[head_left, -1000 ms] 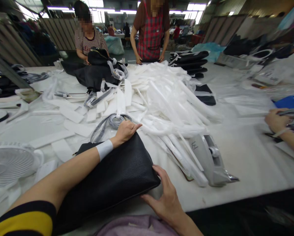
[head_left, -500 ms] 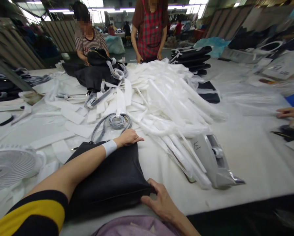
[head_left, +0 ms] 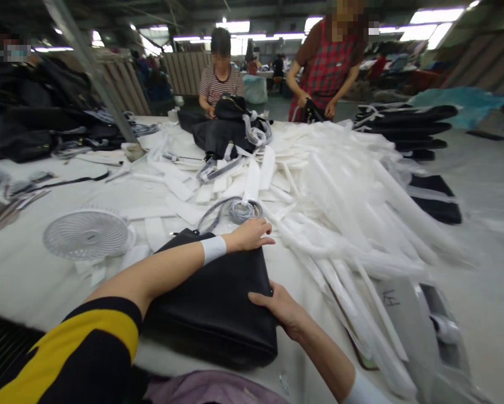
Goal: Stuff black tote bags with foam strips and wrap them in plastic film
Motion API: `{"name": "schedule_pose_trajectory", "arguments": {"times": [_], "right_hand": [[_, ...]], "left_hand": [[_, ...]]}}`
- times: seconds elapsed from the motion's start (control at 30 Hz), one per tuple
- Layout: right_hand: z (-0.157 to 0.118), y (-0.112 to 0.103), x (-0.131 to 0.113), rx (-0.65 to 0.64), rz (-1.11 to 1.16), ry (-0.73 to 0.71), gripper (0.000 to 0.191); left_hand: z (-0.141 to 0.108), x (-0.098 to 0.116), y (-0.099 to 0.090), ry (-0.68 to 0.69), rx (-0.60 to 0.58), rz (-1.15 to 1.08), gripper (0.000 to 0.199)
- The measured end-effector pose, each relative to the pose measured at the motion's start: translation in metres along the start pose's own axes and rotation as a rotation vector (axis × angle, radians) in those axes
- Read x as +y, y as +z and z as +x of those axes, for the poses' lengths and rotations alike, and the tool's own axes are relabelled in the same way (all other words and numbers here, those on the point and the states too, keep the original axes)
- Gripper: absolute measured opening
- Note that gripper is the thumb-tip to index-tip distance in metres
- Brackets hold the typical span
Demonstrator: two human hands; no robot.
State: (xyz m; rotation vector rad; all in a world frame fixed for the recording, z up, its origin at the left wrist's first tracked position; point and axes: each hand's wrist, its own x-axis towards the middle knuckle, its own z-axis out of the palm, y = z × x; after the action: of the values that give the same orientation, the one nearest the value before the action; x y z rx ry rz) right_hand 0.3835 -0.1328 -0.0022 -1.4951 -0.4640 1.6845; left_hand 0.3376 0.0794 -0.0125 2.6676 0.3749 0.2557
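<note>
A black bag (head_left: 210, 303) with a leather-like surface lies on the white-covered table in front of me. My left hand (head_left: 251, 234) reaches across it to the far right corner. Its fingers are loosely apart, with nothing visible between them. On the bag's right side my right hand (head_left: 283, 308) grips the edge, thumb on top; its other fingers are mostly hidden. Just beyond my left hand, a coiled grey wrapped strap (head_left: 242, 211) runs back toward the bag's far edge.
A white fan (head_left: 87, 234) lies at the left. White foam strips and a heap of clear plastic bags (head_left: 344, 185) cover the middle. Stacked black bags (head_left: 407, 126) stand at the back right. Two people work across the table; one handles a black bag (head_left: 222, 132). A metal post (head_left: 94, 70) rises at left.
My view has swung left. My right hand has shifted from the bag's near right corner farther up its right side. My left hand stays by the far corner.
</note>
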Motion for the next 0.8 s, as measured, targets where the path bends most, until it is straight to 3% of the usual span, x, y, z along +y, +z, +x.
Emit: {"name": "schedule_pose_trajectory", "arguments": {"times": [0.07,0.13,0.2,0.27,0.37,0.47,0.57,0.67,0.73,0.8], "right_hand": [[0.001,-0.002,0.005,-0.009,0.013,0.016,0.059],[0.001,-0.006,0.008,-0.013,0.023,0.008,0.057],[0.000,-0.009,0.007,-0.016,0.007,0.010,0.058],[0.001,-0.011,0.006,-0.016,-0.016,0.021,0.060],[0.004,-0.011,0.003,0.006,-0.042,0.051,0.058],[0.005,-0.009,-0.003,0.043,-0.065,0.053,0.056],[-0.003,-0.009,-0.019,0.066,-0.078,-0.008,0.057],[-0.019,-0.014,-0.034,0.092,-0.107,-0.087,0.062],[-0.027,-0.025,-0.034,0.142,-0.154,-0.094,0.069],[-0.027,-0.042,-0.024,0.252,-0.231,-0.068,0.076]], "left_hand": [[-0.024,-0.018,-0.037,-0.128,0.129,-0.070,0.041],[-0.067,-0.039,-0.076,-0.393,0.222,-0.133,0.049],[-0.125,-0.056,-0.108,-0.742,0.205,-0.215,0.064],[-0.187,-0.063,-0.125,-1.015,0.135,-0.412,0.080],[-0.261,-0.055,-0.119,-1.178,-0.021,-0.803,0.081],[-0.292,-0.038,-0.096,-1.077,-0.123,-1.145,0.063],[-0.290,-0.028,-0.081,-0.976,-0.117,-1.322,0.053],[-0.277,-0.022,-0.070,-0.922,-0.030,-1.373,0.050],[-0.268,-0.018,-0.058,-0.903,0.031,-1.385,0.048],[-0.262,-0.016,-0.040,-0.951,0.020,-1.379,0.042]]}}
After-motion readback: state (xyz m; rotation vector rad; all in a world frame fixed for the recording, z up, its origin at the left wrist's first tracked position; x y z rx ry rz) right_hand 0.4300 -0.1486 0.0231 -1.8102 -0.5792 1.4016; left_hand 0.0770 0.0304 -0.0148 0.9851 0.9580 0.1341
